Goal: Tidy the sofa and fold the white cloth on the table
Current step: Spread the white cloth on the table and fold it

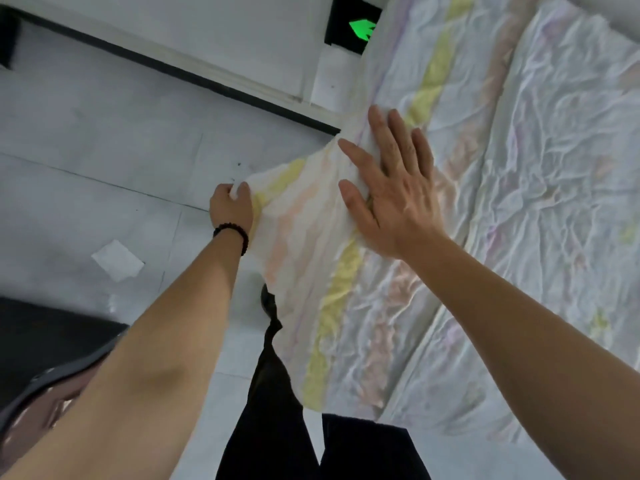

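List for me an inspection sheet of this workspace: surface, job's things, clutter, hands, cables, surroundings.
Surface: hidden under a wrinkled white cloth with yellow and pink stripes.
Job's things: the cloth, one edge pulled out over the floor.
Clutter: white paper square on the grey tiled floor.
Hands: left hand grips the cloth's edge; right hand presses flat on it.
Cables: nothing seen.
Surroundings: green arrow sign, dark skirting board.

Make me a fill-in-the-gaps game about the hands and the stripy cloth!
1. The bead bracelet by the left hand is ____.
2. The right hand presses on the striped cloth, palm facing ____.
3. The cloth's edge is gripped by the ____ hand.
4. The arrow sign glows ____.

Missing words: black; down; left; green.
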`<state>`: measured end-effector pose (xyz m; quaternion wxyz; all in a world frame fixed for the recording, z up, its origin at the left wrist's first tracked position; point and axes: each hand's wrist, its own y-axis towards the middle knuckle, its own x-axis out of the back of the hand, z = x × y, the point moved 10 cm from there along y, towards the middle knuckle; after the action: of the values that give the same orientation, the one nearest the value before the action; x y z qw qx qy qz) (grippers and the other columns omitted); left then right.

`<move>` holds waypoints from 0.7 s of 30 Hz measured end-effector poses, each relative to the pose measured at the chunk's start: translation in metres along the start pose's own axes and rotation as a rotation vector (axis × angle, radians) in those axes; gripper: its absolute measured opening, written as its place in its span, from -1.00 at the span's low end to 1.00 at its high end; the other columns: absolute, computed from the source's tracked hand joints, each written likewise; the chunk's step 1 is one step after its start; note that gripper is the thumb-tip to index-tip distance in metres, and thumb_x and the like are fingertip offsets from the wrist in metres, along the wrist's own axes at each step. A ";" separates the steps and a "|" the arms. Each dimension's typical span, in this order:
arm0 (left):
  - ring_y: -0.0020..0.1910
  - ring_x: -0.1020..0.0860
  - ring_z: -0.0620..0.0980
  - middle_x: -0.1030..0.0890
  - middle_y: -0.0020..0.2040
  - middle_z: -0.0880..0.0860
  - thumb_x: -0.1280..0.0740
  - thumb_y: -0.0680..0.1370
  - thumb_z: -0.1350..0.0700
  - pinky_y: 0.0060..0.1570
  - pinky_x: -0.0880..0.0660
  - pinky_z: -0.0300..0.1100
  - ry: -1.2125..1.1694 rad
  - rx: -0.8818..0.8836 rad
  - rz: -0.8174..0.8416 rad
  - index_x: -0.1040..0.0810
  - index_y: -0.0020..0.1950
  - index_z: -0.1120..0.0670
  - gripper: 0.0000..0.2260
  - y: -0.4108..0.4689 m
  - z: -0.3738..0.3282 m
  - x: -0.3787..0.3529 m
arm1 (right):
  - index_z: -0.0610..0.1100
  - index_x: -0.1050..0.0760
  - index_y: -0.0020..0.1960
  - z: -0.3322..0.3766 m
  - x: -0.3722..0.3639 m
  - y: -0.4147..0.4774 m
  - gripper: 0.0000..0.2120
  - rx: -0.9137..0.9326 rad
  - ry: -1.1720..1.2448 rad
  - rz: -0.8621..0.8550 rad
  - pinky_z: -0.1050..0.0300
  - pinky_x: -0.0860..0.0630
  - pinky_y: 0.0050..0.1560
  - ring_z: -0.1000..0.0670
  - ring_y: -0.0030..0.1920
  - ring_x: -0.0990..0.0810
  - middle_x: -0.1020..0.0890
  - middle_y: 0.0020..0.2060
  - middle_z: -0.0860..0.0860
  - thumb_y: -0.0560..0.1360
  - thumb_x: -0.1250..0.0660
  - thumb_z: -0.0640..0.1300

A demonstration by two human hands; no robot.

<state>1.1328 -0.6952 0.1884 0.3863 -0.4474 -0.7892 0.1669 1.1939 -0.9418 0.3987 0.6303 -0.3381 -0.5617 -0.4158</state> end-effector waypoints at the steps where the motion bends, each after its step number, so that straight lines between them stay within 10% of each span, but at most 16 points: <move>1: -0.20 -0.48 -0.17 -0.53 -0.16 -0.10 -0.29 0.58 -0.01 -0.22 -0.39 -0.39 0.001 -0.082 -0.040 -0.51 0.01 0.11 -0.81 -0.006 -0.023 0.022 | 0.05 -0.34 0.50 0.000 -0.002 0.001 -0.51 -0.005 0.005 0.016 -0.21 -0.01 0.53 -0.15 0.59 -0.03 -0.13 0.59 -0.13 0.65 0.01 0.18; 10: -0.22 -0.49 -0.05 -0.58 -0.10 0.00 -0.30 0.58 0.05 -0.22 -0.36 -0.24 0.390 -0.903 -0.120 -0.54 0.07 0.09 -0.85 -0.170 -0.190 0.130 | 0.05 0.07 0.62 0.019 0.041 0.035 -0.39 -0.213 0.149 0.112 -0.26 0.03 0.51 -0.18 0.53 -0.16 -0.31 0.49 -0.11 0.65 -0.13 -0.06; 13: -0.36 -0.47 0.04 -0.52 -0.22 0.06 -0.33 0.58 0.10 -0.41 -0.41 -0.16 0.454 -1.095 -0.121 -0.55 0.03 0.07 -0.92 -0.220 -0.211 0.141 | 0.17 -0.06 0.59 0.080 0.072 0.092 -0.13 0.076 0.024 0.121 -0.23 0.01 0.51 -0.24 0.56 -0.04 -0.11 0.56 -0.16 0.42 -0.16 -0.43; 16: -0.42 -0.36 0.02 -0.44 -0.30 0.06 -0.37 0.54 0.16 -0.49 -0.33 -0.20 0.517 -1.201 -0.121 -0.57 0.00 0.11 -0.94 -0.249 -0.220 0.145 | 0.22 -0.40 0.41 0.154 0.055 0.108 -0.38 0.517 -0.183 0.442 -0.16 0.01 0.51 -0.22 0.58 0.04 -0.15 0.57 -0.09 0.49 -0.25 -0.34; 21: -0.42 -0.30 -0.04 -0.40 -0.32 0.03 -0.42 0.50 0.19 -0.45 -0.21 -0.25 0.597 -1.218 -0.128 -0.59 -0.03 0.12 -0.92 -0.260 -0.213 0.160 | 0.02 -0.57 0.07 0.179 0.055 0.104 -0.80 0.678 -0.476 0.595 0.05 -0.41 0.04 -0.10 0.15 -0.49 -0.56 0.00 0.04 0.51 -0.32 -0.21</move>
<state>1.0959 -0.7208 0.5577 0.2760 -0.5645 -0.6268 -0.4608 1.2130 -0.7450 0.4821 0.6502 -0.3453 -0.6725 0.0757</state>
